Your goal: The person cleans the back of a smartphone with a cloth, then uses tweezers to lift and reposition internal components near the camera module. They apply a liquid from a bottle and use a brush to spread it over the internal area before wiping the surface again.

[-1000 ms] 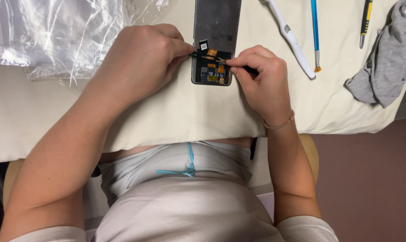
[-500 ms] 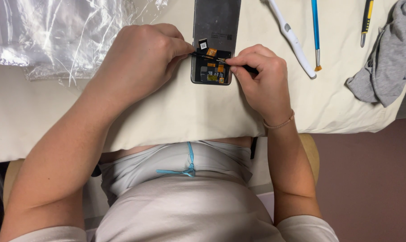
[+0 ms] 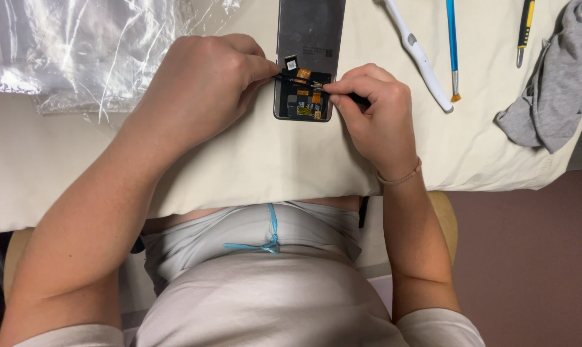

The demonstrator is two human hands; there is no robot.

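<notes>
I see phone panel [image 3: 309, 45] flat on cream worktop [image 3: 252, 154], long axis running away from me, open end with orange flex parts nearest. Left hand [image 3: 201, 90] pinches thin black tool [image 3: 289, 78] from left; right hand [image 3: 374, 109] pinches dark tool [image 3: 358, 98] from right. Both tips meet over glossy board. Crinkled clear plastic [image 3: 79, 51] left, grey cloth [image 3: 554, 83] right.

Bare cloth lies open between the phone [image 3: 307, 61] and white tool [image 3: 419, 58] (crinkled plastic bag [image 3: 79, 48] crowds the left).
</notes>
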